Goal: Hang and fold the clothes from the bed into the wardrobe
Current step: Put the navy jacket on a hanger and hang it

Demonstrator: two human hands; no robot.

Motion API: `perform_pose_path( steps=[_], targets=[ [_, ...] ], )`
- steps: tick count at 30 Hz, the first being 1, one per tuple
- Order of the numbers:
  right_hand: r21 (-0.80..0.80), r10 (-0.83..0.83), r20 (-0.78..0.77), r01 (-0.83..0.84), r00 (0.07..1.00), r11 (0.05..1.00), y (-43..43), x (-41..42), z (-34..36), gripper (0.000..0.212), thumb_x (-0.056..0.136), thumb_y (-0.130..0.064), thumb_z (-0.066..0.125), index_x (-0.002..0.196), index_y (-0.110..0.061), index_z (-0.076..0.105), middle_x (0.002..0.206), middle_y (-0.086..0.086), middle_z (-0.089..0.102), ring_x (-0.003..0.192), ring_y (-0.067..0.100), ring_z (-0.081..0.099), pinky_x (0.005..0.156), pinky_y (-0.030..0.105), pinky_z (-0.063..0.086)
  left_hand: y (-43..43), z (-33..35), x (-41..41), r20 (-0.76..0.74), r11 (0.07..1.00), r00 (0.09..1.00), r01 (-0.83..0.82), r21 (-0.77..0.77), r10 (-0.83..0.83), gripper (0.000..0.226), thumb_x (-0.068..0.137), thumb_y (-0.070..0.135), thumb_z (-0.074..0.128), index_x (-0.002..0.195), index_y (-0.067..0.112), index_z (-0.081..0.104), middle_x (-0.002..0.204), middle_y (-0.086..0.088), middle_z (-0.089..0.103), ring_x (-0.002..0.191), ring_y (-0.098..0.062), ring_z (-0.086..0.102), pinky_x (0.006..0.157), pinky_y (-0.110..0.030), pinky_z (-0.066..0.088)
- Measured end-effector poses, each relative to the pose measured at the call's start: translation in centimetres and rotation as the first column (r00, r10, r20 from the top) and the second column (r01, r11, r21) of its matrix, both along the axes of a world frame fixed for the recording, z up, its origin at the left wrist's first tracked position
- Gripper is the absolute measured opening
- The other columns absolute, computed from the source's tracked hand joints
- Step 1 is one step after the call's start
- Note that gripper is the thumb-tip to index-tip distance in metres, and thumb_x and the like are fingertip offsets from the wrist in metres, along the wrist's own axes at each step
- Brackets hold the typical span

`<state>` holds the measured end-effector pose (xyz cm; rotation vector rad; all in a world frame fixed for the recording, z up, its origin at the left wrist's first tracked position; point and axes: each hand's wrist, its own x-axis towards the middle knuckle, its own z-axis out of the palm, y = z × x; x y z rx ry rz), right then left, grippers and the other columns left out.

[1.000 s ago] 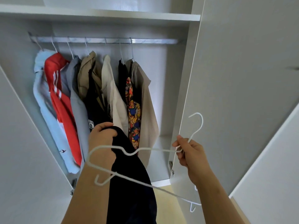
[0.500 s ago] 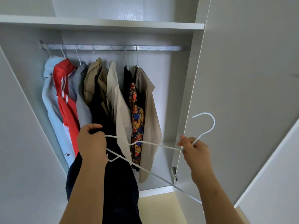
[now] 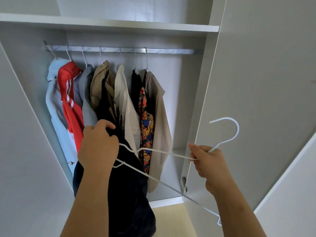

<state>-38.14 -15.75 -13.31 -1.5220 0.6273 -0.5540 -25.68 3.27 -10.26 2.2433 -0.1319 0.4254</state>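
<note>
No legible text, brand or number is found. Faint repeated print is seen along the hanging rail (image 3: 162, 50), too blurred to be read. A small bird emblem (image 3: 72, 163), without lettering, is noted on the light-blue garment (image 3: 54, 106).

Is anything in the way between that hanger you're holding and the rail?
Nothing visible is. The rail is bare to the right of the beige shirt. The right hand grips the hanger below that stretch, while the left hand holds the dark garment.
</note>
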Motion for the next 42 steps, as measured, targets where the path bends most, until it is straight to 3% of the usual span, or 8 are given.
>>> perform_pose_path(
  steps=[12,19,22,25,29,32,36,42],
  targets=[
    [0.052,-0.010,-0.039,0.012,0.999,0.999,3.1,0.8,0.0,0.049,0.092,-0.021,0.056,0.043,-0.017,0.053,0.033,-0.010,0.035,0.028,0.002,0.031,0.032,0.011,0.025,-3.9,-2.2,-3.1,-0.032,0.960,0.975,0.210,-0.185,-0.219,0.024,0.082,0.005,0.052,0.088,0.029,0.057,0.097,0.000,0.044,0.067,-0.016,0.051,0.056,-0.026,0.038],
    [0.030,-0.067,0.001,0.067,0.998,0.997,3.4,0.9,0.3,0.055,0.092,-0.026,0.054,0.037,-0.019,0.052,0.035,-0.010,0.036,0.040,0.008,0.034,0.046,0.022,0.028,-5.1,-2.0,-4.7,-0.107,0.704,0.826,0.396,-0.589,-0.554,0.035,0.078,0.006,0.062,0.080,0.040,0.066,0.101,0.005,0.060,0.088,-0.004,0.060,0.078,-0.026,0.054],
    [-0.003,-0.063,0.035,0.063,0.997,0.998,3.2,0.9,0.5,0.057,0.093,-0.027,0.052,0.037,-0.022,0.054,0.034,-0.011,0.035,0.034,0.003,0.033,0.044,0.020,0.029,-4.8,-1.8,-4.8,0.034,0.798,0.828,0.549,-0.250,-0.559,0.015,0.079,0.029,0.064,0.090,0.039,0.061,0.092,0.017,0.050,0.086,0.008,0.052,0.073,-0.007,0.042],
    [-0.031,-0.081,0.052,0.083,0.995,0.996,2.2,0.4,0.9,0.057,0.093,-0.025,0.052,0.037,-0.023,0.057,0.032,-0.010,0.036,0.030,0.002,0.033,0.037,0.014,0.027,-4.0,-1.7,-4.3,0.230,0.870,0.849,0.415,0.267,-0.476,0.034,0.080,0.058,0.048,0.101,0.037,0.064,0.096,0.017,0.048,0.092,-0.004,0.047,0.075,-0.016,0.032],
    [-0.044,-0.094,0.095,0.098,0.991,0.994,1.1,0.2,1.3,0.055,0.093,-0.025,0.054,0.037,-0.021,0.058,0.033,-0.010,0.036,0.032,0.002,0.033,0.035,0.012,0.028,-3.4,-0.6,-3.0,0.142,0.730,0.814,0.410,0.547,-0.564,0.072,0.066,0.077,0.013,0.106,0.042,0.062,0.114,0.020,0.052,0.119,-0.009,0.037,0.102,-0.031,0.012],
    [-0.054,-0.114,0.114,0.121,0.987,0.991,0.5,0.1,1.2,0.053,0.091,-0.025,0.056,0.039,-0.019,0.057,0.033,-0.008,0.037,0.031,0.003,0.033,0.036,0.013,0.030,-3.9,-0.7,-2.4,0.049,0.620,0.719,0.561,0.548,-0.693,0.068,0.072,0.074,0.020,0.105,0.031,0.061,0.095,0.013,0.063,0.093,-0.006,0.056,0.092,-0.029,0.034],
    [-0.207,-0.201,0.159,0.232,0.967,0.951,0.0,0.2,1.3,0.031,0.085,-0.034,0.061,0.062,-0.014,0.054,0.042,-0.003,0.054,0.041,0.006,0.048,0.052,0.025,0.038,-4.3,-1.8,-3.4,0.185,0.746,0.743,0.553,0.372,-0.643,0.034,0.084,0.052,0.056,0.095,0.023,0.068,0.081,0.007,0.065,0.076,-0.011,0.058,0.068,-0.027,0.044],
    [-0.435,-0.267,0.283,0.372,0.921,0.820,0.8,0.0,0.4,0.023,0.081,-0.023,0.066,0.075,-0.040,0.052,0.081,-0.019,0.058,0.085,0.008,0.053,0.080,0.025,0.041,-5.2,-1.8,-3.8,0.217,0.877,0.858,0.415,0.244,-0.466,0.032,0.085,0.051,0.049,0.096,0.026,0.066,0.080,0.010,0.060,0.076,-0.009,0.055,0.064,-0.026,0.044]
  ],
)
